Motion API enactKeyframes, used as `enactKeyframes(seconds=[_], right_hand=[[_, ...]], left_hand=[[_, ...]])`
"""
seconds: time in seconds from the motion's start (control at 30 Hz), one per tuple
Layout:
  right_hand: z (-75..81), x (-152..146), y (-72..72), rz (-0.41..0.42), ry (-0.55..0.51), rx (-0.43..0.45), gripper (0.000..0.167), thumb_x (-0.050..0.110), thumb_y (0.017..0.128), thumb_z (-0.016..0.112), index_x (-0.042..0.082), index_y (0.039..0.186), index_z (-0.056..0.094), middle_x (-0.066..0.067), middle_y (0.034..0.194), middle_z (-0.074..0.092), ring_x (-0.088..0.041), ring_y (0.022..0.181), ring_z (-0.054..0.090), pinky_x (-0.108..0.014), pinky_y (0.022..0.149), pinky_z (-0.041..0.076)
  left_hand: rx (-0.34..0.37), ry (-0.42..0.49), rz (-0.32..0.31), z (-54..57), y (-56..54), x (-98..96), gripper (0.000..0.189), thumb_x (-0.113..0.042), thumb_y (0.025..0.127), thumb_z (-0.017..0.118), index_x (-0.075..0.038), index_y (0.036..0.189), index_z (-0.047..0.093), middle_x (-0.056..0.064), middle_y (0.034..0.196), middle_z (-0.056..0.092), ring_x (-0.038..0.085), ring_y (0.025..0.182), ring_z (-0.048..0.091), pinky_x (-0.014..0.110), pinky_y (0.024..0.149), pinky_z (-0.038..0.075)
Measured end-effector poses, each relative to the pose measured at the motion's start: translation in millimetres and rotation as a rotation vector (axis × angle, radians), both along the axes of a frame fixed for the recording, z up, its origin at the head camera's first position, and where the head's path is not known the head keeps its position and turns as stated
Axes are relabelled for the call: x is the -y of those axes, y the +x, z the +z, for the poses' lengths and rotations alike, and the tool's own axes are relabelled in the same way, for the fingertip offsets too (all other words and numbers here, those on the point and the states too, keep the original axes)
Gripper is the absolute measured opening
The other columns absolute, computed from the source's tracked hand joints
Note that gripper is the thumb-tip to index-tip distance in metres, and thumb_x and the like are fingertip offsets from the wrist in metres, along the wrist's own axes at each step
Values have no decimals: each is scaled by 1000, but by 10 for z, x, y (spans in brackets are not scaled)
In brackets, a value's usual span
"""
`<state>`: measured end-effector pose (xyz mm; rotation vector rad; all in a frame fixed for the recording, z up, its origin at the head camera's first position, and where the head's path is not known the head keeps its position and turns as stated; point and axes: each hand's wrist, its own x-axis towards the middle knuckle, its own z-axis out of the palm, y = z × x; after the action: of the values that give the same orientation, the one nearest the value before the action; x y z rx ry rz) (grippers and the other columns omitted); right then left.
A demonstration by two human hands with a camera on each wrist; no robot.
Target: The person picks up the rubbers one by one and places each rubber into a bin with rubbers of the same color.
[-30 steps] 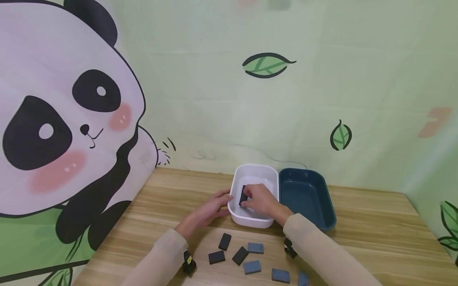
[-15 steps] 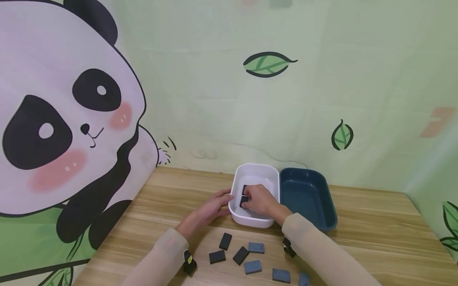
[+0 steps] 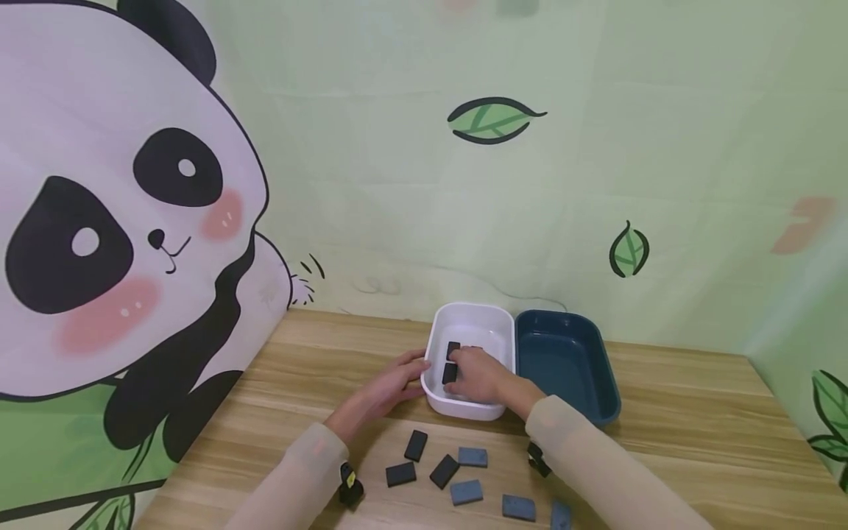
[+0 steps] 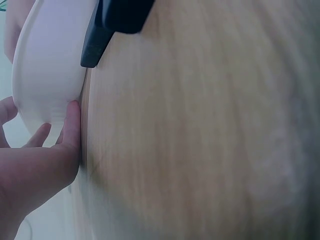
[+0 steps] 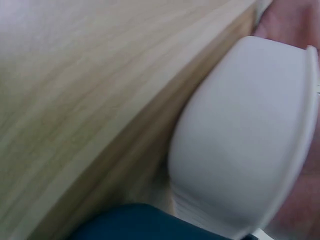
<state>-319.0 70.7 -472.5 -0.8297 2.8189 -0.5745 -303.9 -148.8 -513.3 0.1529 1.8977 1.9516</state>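
Note:
My right hand [image 3: 481, 376] reaches into the white tub [image 3: 472, 414]. Its thumb and a fingertip lie by the ends of a small black rectangular block [image 3: 450, 373] on the tub floor; the rest of the fingers' underside is hidden. Just behind lies another black block [image 3: 453, 350], in line with the first and a narrow gap apart. My left hand [image 3: 392, 386] rests against the tub's left side. In the left wrist view, the thumb of the left hand [image 4: 37, 165] is at the rim and the fingers touch the outer wall.
A dark blue tub [image 3: 568, 368] stands right beside the white one. On the wooden table [image 3: 689, 412] in front lie several loose blocks, black ones [image 3: 400, 474] to the left and blue-grey ones [image 3: 467, 492] to the right. A panda-printed cloth [image 3: 371, 184] hangs behind the table.
In the tub, the black shape beside my right hand now shows as two separate blocks. My right fingers have loosened from their earlier curl. The left hand stays put.

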Motion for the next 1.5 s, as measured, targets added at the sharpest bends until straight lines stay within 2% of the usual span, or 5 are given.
enactKeyframes(seconds=[0.1, 0.5, 0.87, 1.13, 1.5], right_hand=[[77, -45, 82, 34, 8, -10, 54, 27, 99, 78, -4, 141, 63, -22, 135, 68, -35, 127, 64, -51, 114, 51], [419, -218, 626, 228, -115, -96, 36, 24, 100, 77, 1, 127, 72, -15, 123, 73, -28, 113, 68, -48, 105, 58], [253, -184, 1123, 400, -67, -69, 27, 26, 96, 82, 6, 115, 76, -1, 108, 71, -9, 98, 64, -27, 90, 59], [41, -182, 1179, 384, -22, -51, 25, 26, 92, 86, 10, 109, 77, 4, 99, 69, -2, 89, 57, -22, 80, 55], [-21, -81, 1224, 368, 42, -83, 28, 31, 92, 87, 13, 111, 77, 5, 102, 69, -4, 93, 56, -23, 83, 55]], left_hand=[[-2, 2, -1, -16, 8, 2, 61, -27, 112, 54, -4, 165, 34, 24, 161, 45, 38, 145, 51, 48, 117, 50], [-20, -5, -1, 3, 25, -22, 60, -25, 112, 52, -2, 164, 35, 25, 159, 46, 36, 140, 55, 48, 117, 50], [-15, -16, 2, 1, 1, -6, 60, -27, 113, 53, -3, 165, 35, 22, 164, 42, 37, 141, 55, 49, 117, 50], [-2, -27, 9, 9, 4, -1, 60, -27, 113, 53, -5, 165, 35, 22, 164, 42, 37, 143, 53, 48, 117, 49], [6, -16, 20, 34, 25, -16, 60, -26, 112, 54, -3, 164, 36, 23, 162, 45, 36, 142, 54, 48, 117, 50]])
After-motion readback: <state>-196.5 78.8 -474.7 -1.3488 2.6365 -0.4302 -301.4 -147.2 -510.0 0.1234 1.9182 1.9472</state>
